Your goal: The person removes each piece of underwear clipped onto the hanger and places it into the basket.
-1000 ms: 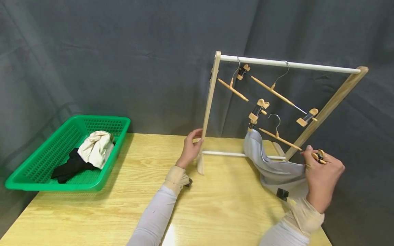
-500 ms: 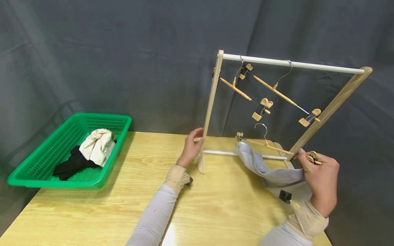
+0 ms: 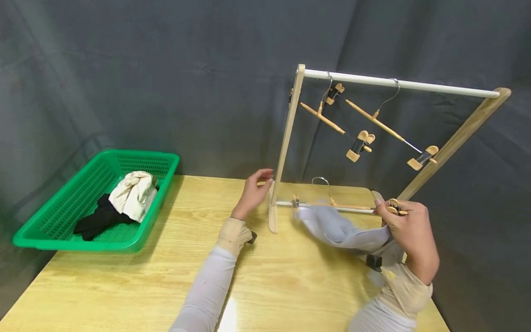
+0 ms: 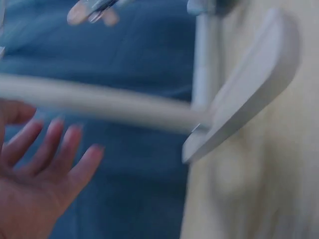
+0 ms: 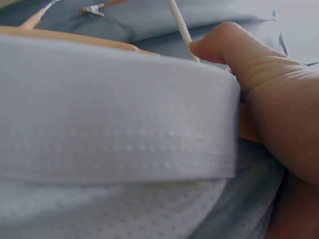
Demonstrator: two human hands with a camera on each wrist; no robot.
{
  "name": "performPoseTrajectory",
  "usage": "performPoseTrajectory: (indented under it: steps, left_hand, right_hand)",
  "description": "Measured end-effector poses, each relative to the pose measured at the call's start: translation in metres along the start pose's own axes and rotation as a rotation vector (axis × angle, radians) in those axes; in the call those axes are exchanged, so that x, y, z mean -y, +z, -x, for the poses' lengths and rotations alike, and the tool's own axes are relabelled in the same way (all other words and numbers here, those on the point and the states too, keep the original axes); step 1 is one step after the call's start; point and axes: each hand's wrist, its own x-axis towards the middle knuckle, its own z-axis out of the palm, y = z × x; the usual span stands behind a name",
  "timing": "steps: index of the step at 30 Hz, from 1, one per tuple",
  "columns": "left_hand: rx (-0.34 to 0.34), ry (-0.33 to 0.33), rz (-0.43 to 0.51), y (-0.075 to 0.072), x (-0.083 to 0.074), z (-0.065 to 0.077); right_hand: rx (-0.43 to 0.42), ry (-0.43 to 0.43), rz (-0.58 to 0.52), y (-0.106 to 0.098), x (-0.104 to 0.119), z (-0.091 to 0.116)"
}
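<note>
My right hand (image 3: 412, 235) grips the right end of a wooden clip hanger (image 3: 352, 206), beside its clip. Clipped along that hanger is a light grey garment (image 3: 340, 230), its stitched waistband (image 5: 114, 109) filling much of the right wrist view. Hanger and garment are low, in front of the rack's bottom rail, with the metal hook up. My left hand (image 3: 254, 191) is beside the left post (image 3: 286, 138) of a small clothes rack, its fingers loosely spread. In the left wrist view those fingers (image 4: 65, 154) lie apart below the pale post.
Two bare clip hangers (image 3: 373, 119) hang from the rack's white top rail (image 3: 402, 85). A green basket (image 3: 37, 235) stands at the left of the wooden table (image 3: 199, 221), holding a cream cloth (image 3: 134, 196) and a black cloth (image 3: 101, 219). A dark curtain (image 3: 207, 92) hangs behind.
My right hand has moved left and lowered the hanger with the grey garment; its far end has dropped to the bottom rail. My left hand has come slightly away from the post.
</note>
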Motion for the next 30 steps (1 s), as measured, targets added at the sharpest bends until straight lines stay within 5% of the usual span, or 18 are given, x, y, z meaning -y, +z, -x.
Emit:
performPoseTrajectory:
  steps: [6, 9, 13, 20, 30]
  left_hand:
    - [0.236, -0.083, -0.059, -0.034, 0.011, -0.003]
    - [0.381, -0.133, -0.061, -0.041, 0.012, -0.004]
    - [0.481, -0.164, -0.031, -0.045, 0.009, -0.002]
    - [0.371, -0.103, 0.136, -0.064, 0.007, 0.004]
    - [0.148, -0.038, 0.199, -0.083, 0.003, 0.012]
  right_hand:
    - [0.050, -0.054, -0.073, 0.015, 0.010, -0.009]
    - [0.043, -0.060, -0.111, 0.021, 0.012, -0.012]
    - [0.034, -0.057, -0.149, 0.030, 0.013, -0.014]
    - [0.042, -0.171, -0.263, 0.049, 0.016, -0.022]
    - [0.155, -0.144, -0.245, 0.062, 0.030, -0.024]
